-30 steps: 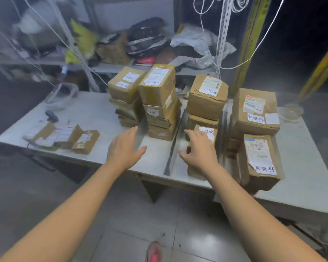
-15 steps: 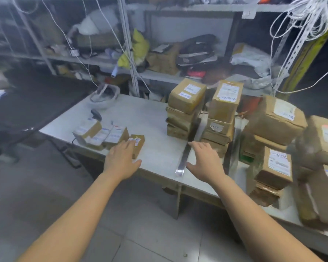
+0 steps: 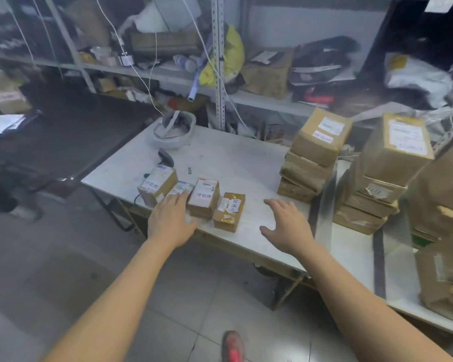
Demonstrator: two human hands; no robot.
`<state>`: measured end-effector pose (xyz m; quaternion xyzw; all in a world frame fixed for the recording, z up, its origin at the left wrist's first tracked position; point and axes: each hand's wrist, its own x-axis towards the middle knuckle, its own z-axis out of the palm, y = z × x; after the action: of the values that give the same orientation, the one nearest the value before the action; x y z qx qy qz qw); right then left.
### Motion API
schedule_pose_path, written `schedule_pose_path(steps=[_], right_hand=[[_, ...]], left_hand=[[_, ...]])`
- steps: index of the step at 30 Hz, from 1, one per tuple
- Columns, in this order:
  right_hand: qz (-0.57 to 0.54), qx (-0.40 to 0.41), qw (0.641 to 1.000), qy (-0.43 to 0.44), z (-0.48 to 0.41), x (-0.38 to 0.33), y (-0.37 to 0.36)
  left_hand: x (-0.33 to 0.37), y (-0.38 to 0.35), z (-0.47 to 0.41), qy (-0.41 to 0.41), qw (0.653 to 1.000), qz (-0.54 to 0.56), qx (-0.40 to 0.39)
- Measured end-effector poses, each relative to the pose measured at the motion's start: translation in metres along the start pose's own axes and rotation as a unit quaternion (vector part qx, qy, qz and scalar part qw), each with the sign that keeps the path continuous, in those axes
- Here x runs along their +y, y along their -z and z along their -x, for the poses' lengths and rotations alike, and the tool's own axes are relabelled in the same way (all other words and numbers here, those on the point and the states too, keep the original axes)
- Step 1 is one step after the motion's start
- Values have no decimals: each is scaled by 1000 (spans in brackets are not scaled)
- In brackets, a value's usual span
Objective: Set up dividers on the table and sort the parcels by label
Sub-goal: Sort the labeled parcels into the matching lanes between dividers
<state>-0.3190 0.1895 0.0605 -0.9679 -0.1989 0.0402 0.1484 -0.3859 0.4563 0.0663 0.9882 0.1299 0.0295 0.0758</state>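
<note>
**Just over the table's front edge: two open hands and a row of parcels**

A person's left hand [image 3: 171, 220] is stretched flat, fingers straight and released, above the front left of a pale, scuffed table [image 3: 233, 163]. Its fingertips overlap the second of four small parcels [image 3: 204, 201], though contact cannot be confirmed. These brown cardboard blocks, each with a white paper label and glossy tape, lie side by side along the table's front edge. The right hand [image 3: 288, 226], fingers spread and relaxed and grasping nothing, hovers above bare tabletop at the table's front middle.

A flat grey metal strip [image 3: 323, 205] crosses the table's middle from front to back, and a second strip [image 3: 378, 257] lies parallel to it nearer the table's right end. Between the two strips stands a tall stack [image 3: 382, 173] of taped cardboard cartons. A shorter stack [image 3: 314, 158] sits just left of the first strip, toward the table's back. More boxes [image 3: 442, 231], blurred, crowd the table's right end.

A black scanner [image 3: 165, 158] lies near the table's left end. Metal shelves [image 3: 246, 100] cluttered with bags and cartons rise behind the table. Grey floor tiles [image 3: 63, 270] and a red shoe [image 3: 233, 346] show below the table's front.
</note>
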Motion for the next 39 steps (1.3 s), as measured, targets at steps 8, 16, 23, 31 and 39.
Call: schedule_pose_path(steps=[8,16,23,31,39], right_hand=[[-73,-22,997,-20,-75,-20,-44],[-189,-7,973,-133,-121,-33,-91],[-230,-27,936,-266,-146,-62,-148],[-227,0,891,-393,-163,-89,-189],[-217,82,845,-481,-161,-103,-198]], left_hand=[[-10,-41,-65,21,996,64,-60],[-24,-90,-117,60,971,208,-102],[-32,-137,-152,114,957,247,-106],[-47,-161,-168,144,932,316,-106],[-58,-152,-180,65,917,384,-84]])
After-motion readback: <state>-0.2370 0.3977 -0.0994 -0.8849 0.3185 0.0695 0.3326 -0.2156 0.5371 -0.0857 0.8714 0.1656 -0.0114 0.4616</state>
